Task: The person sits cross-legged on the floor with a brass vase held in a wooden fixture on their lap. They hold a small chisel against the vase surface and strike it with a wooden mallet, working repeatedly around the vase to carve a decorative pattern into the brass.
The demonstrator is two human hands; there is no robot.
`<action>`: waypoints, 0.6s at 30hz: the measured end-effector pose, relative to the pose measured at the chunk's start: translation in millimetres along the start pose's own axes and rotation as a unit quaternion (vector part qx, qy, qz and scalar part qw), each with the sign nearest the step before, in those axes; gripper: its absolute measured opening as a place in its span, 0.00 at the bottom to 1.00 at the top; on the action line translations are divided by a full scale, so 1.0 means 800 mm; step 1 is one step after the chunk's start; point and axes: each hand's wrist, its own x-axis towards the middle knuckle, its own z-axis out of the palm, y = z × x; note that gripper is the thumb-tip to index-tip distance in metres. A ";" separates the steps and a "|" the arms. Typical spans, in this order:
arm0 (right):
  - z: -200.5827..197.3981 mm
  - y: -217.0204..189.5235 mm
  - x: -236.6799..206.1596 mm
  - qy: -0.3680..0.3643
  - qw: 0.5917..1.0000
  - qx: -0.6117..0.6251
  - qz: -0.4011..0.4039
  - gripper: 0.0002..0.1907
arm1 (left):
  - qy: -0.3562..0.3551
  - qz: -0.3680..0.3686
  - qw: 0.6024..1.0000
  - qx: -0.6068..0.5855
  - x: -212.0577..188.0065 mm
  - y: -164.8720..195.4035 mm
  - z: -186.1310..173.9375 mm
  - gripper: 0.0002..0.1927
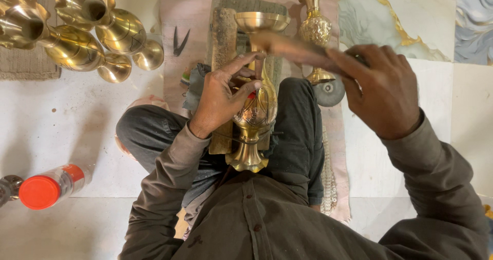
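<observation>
I look down on a pale tiled floor with a marbled panel, where the person sits cross-legged. The brass vase (pixel 255 106) lies across the lap on a wooden block (pixel 224 49), its long axis running away from the body: foot toward the shirt, flared mouth pointing up-frame. The left hand (pixel 222 97) curls its fingers (pixel 241 65) around a small punch at the vase's neck. The right hand (pixel 382 93) is clenched on a wooden mallet (pixel 295 48). My worry: a skewed strike could slip the punch, scarring the brass or hitting fingers.
</observation>
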 end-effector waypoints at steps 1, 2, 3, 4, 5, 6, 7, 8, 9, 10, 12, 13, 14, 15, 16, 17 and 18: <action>-0.003 -0.002 0.002 0.015 0.997 0.076 0.013 0.22 | -0.001 -0.008 1.000 0.000 -0.001 0.001 0.000 0.29; -0.007 -0.003 0.004 0.031 0.988 0.151 0.027 0.24 | -0.003 -0.016 1.000 -0.001 -0.001 0.002 0.000 0.29; -0.011 -0.003 0.007 0.048 0.973 0.223 0.041 0.26 | -0.006 -0.020 1.000 -0.001 -0.001 0.003 0.000 0.28; -0.013 -0.003 0.011 0.039 0.973 0.223 0.030 0.28 | -0.006 -0.011 1.000 -0.006 0.000 0.003 0.000 0.28; -0.014 -0.002 0.016 0.029 0.974 0.225 0.019 0.30 | -0.005 -0.003 1.000 -0.011 0.000 0.003 0.001 0.28; -0.014 -0.001 0.020 0.019 0.974 0.227 0.006 0.31 | -0.003 0.005 1.000 -0.015 -0.001 0.002 0.002 0.28; -0.015 0.000 0.023 0.010 0.982 0.186 -0.011 0.32 | 0.000 -0.017 1.000 -0.023 0.000 0.001 0.002 0.28; -0.016 0.001 0.024 -0.001 0.989 0.145 -0.028 0.32 | 0.003 -0.040 0.999 -0.032 0.000 -0.001 0.004 0.28; -0.015 0.001 0.026 -0.013 0.993 0.104 -0.044 0.33 | 0.005 -0.064 0.997 -0.041 0.000 -0.002 0.005 0.28; -0.014 0.001 0.027 -0.002 0.988 0.150 -0.034 0.32 | 0.014 -0.060 0.998 -0.030 -0.001 -0.003 0.006 0.28; -0.011 -0.002 0.028 0.021 0.971 0.240 -0.013 0.30 | 0.031 -0.051 0.998 -0.007 -0.004 -0.004 0.007 0.28; -0.011 -0.003 0.029 0.020 0.984 0.176 -0.025 0.30 | 0.036 -0.052 0.998 0.004 -0.004 -0.004 0.008 0.27; -0.011 -0.004 0.031 0.018 0.993 0.113 -0.036 0.29 | 0.041 -0.052 0.998 0.016 -0.005 -0.004 0.009 0.27; -0.011 -0.005 0.033 0.017 0.998 0.049 -0.047 0.29 | 0.047 -0.053 0.997 0.029 -0.006 -0.003 0.010 0.26; -0.011 -0.006 0.034 0.018 0.992 0.123 -0.034 0.29 | 0.055 -0.058 0.997 0.016 -0.007 -0.002 0.011 0.27; -0.012 -0.008 0.036 0.018 0.980 0.195 -0.021 0.28 | 0.064 -0.063 0.996 0.002 -0.007 -0.001 0.012 0.27; -0.013 -0.009 0.037 0.018 0.964 0.266 -0.008 0.28 | 0.072 -0.068 0.995 -0.013 -0.008 0.001 0.014 0.27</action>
